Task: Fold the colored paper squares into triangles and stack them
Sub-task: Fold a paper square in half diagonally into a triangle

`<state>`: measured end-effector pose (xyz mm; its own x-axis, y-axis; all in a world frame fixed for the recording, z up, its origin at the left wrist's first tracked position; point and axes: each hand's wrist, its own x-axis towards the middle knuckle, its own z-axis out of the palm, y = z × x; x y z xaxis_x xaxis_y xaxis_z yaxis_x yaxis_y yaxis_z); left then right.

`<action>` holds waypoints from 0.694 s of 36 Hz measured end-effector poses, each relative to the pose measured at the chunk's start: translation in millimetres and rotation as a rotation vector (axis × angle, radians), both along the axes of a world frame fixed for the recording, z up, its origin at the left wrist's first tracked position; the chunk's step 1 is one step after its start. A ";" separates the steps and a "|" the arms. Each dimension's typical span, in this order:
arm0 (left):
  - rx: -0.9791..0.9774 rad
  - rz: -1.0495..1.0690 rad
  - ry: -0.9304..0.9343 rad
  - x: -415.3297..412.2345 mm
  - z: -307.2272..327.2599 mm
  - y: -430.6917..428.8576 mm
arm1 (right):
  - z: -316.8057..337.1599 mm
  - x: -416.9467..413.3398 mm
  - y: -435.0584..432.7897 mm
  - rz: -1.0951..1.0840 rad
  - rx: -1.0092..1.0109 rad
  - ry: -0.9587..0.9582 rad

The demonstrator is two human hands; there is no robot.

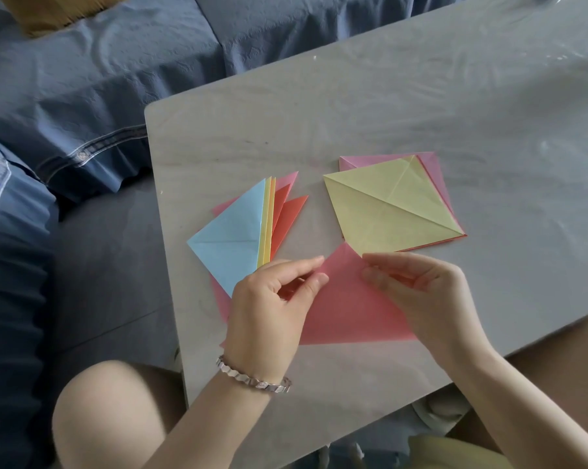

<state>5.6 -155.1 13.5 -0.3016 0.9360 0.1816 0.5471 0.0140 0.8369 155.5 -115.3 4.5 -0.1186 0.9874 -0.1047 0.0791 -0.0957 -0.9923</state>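
Pinching a pink paper sheet (346, 306) from either side, the left hand (269, 306) and right hand (421, 292) hold it over the near part of the pale grey counter (353, 113). Its upper corner points away from the person and shows between the two sets of fingertips. The left hand's fingers (306, 265) close on the sheet's left edge between forefinger and thumb, and the palm hides that side of the paper. The right hand's fingers (387, 260) nip the right edge the same way, and its wrist covers the lower right corner. Whether the sheet is a single layer or already doubled cannot be told. Just beyond the left hand lies a fanned pile of folded paper triangles (231, 242), light blue on top with yellow, orange and pink edges showing. A pink strip beneath it runs behind the left hand, so its extent is hidden. A stack of flat creased paper squares (387, 214), yellow over pink and orange-red, sits just beyond the right fingertips. A silver bracelet (255, 380) rings the left wrist, and a blue sofa cover (100, 79) fills the far left.
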 end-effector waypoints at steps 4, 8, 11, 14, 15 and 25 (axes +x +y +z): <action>0.002 -0.007 0.011 -0.4 -0.6 0.2 | 0.3 0.2 -1.1 0.011 0.000 0.011; 0.003 -0.012 0.024 -0.6 -0.4 0.6 | 1.3 -0.3 -1.5 0.022 0.005 0.017; 0.002 -0.022 0.028 -1.1 -0.7 0.5 | 1.8 -0.7 -1.2 0.018 0.013 0.009; 0.004 -0.029 0.028 -1.8 -0.9 0.3 | 1.9 -1.2 -0.9 0.019 0.024 -0.004; 0.006 -0.029 0.028 -1.8 -0.9 0.5 | 1.8 -1.2 -0.9 0.018 0.027 -0.007; 0.004 -0.027 0.024 -2.9 -2.7 1.1 | 0.0 -1.4 -0.5 0.027 0.024 -0.017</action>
<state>2.7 -154.0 10.8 -0.2716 0.9430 0.1924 0.5674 -0.0046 0.8234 154.1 -115.7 4.4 -0.1435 0.9861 -0.0833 0.0977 -0.0696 -0.9928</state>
